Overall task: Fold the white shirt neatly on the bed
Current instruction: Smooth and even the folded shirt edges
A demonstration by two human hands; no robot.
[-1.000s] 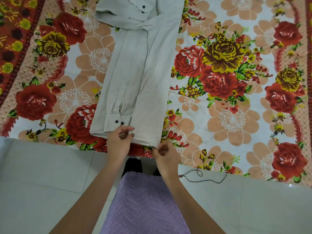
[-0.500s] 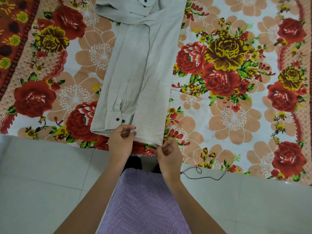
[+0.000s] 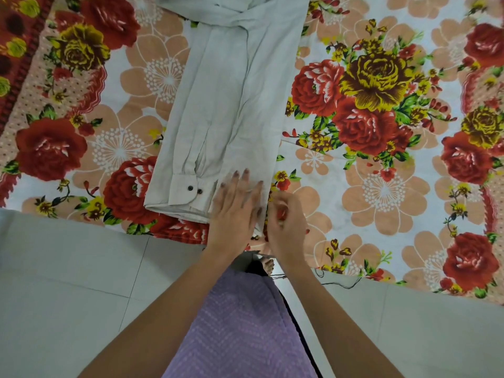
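The white shirt [image 3: 231, 105] lies on the flowered bed sheet [image 3: 381, 186] as a long narrow strip running away from me. A sleeve is folded along its left side, its cuff with two dark buttons [image 3: 191, 190] near the bed's front edge. My left hand [image 3: 236, 211] rests flat on the shirt's near hem, fingers spread and blurred by motion. My right hand [image 3: 286, 222] is just off the hem's right corner over the sheet, fingers curled and blurred; whether it pinches the cloth is unclear.
The bed's front edge [image 3: 81, 222] meets a pale tiled floor [image 3: 68, 296]. A dark thread [image 3: 343, 283] lies on the floor by the edge. My purple garment [image 3: 240, 323] hangs below my arms.
My left hand has let go of the hem and moved right, now flat on the shirt. My right hand has shifted slightly right, off the corner. The camera has dipped closer.
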